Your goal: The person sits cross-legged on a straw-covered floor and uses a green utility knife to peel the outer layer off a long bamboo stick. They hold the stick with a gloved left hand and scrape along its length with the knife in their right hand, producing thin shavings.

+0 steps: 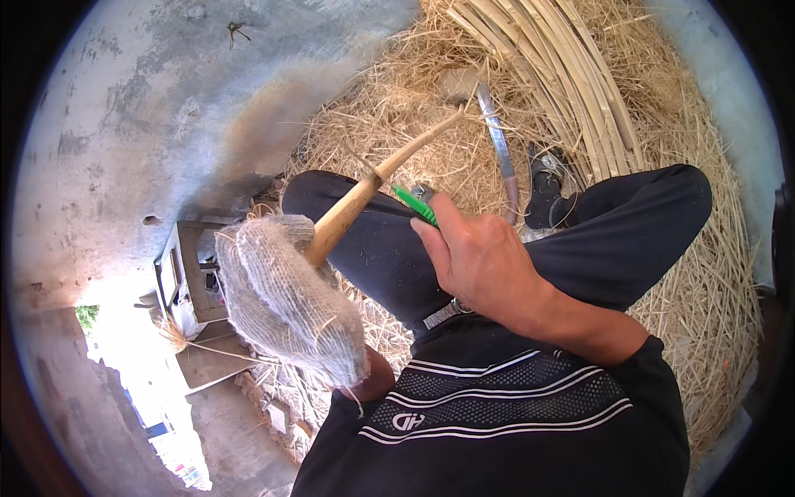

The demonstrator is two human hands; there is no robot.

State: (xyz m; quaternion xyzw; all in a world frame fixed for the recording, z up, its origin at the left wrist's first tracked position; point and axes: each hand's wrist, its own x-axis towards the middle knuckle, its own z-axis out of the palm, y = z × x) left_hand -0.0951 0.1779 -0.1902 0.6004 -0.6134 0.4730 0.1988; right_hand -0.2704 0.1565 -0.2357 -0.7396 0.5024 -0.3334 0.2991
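My left hand (290, 286) wears a grey knitted glove and is wrapped round the thick end of a pale bamboo pole (352, 211), which slants up and to the right. The pole narrows to a thin, slightly curved tip, with a darker joint partway along. In my bare right hand (489, 261) is a green-handled utility knife (412, 203), pinched between thumb and bent fingers. Its green end points at the pole close to the joint; I cannot tell whether the blade touches it. The pole's lower end is hidden inside the glove.
A long-bladed knife (498, 141) lies on the straw (397, 124) between my folded legs. Beyond my right foot runs a bundle of long bamboo strips (580, 83). To the left are a worn wall (149, 124) and a small wooden cabinet (196, 273) beside a bright opening.
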